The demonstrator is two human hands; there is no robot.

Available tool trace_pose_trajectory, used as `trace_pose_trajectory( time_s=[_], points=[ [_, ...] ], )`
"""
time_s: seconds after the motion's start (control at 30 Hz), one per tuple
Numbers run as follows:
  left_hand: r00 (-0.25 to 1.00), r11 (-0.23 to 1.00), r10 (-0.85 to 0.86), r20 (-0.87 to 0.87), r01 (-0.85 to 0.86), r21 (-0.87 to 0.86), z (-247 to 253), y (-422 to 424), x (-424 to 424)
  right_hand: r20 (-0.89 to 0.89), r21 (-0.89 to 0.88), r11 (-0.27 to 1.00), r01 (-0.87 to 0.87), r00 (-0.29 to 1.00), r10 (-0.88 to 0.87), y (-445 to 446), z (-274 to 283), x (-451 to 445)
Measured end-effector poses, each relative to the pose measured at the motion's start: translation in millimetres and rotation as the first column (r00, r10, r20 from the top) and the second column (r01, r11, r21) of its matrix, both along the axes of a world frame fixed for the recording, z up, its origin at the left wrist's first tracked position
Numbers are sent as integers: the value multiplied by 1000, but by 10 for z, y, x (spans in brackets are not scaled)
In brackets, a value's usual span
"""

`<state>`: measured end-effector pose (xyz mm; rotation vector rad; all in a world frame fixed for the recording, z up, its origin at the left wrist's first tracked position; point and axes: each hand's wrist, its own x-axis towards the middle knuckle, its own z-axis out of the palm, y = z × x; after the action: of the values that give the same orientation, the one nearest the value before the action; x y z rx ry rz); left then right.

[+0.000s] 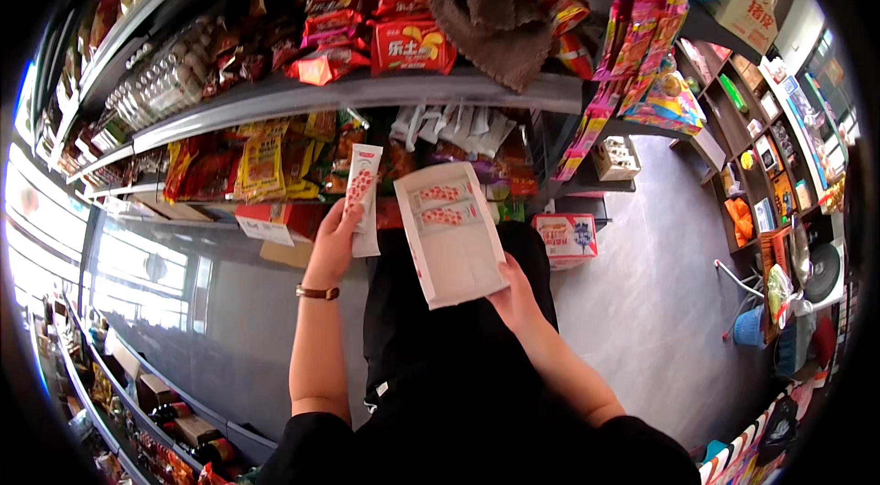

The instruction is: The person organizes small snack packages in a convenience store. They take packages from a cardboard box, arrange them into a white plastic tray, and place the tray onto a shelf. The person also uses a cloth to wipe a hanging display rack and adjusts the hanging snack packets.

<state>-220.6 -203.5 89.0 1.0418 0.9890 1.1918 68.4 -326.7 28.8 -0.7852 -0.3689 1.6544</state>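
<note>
My left hand (335, 234) grips a long white snack packet (365, 193) with red printing, held upright; a second packet may lie behind it. To its right, my right hand (507, 289) holds an opened white cardboard box (459, 261) by its lower right corner. Two similar red-and-white packets (442, 216) lie across the upper end of the box, and its bare bottom shows below them. Beyond the box, a loose pile of white packets (457, 127) rests on the lower shelf. A brown cloth (505, 31) hangs over the edge of the shelf above.
Red snack bags (412, 48) fill the upper shelf, whose metal edge (357, 100) runs above my hands. Yellow packets (261, 165) lie on the lower shelf at left. Strips of pink packets (643, 24) hang at right. A red-and-white carton (565, 237) stands low beside my legs.
</note>
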Motion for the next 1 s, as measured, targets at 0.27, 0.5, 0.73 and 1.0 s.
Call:
trace_pose_trajectory(
  time_s=[0.27,0.5,0.73,1.0],
  points=[
    [551,872,-352,-757,487,-51,750,-90,138,14,-42,999,-11,1000,12,316,-12,-399],
    [144,828,-74,-987,560,20,313,253,736,67,-32,999,-33,997,35,334,39,-512],
    [-228,895,233,-945,430,117,670,114,1047,54,-39,999,-14,998,16,331,-18,-535],
    [119,748,322,-939,576,330,1095,93,789,17,-61,998,-8,1000,10,362,-12,-548]
  ],
)
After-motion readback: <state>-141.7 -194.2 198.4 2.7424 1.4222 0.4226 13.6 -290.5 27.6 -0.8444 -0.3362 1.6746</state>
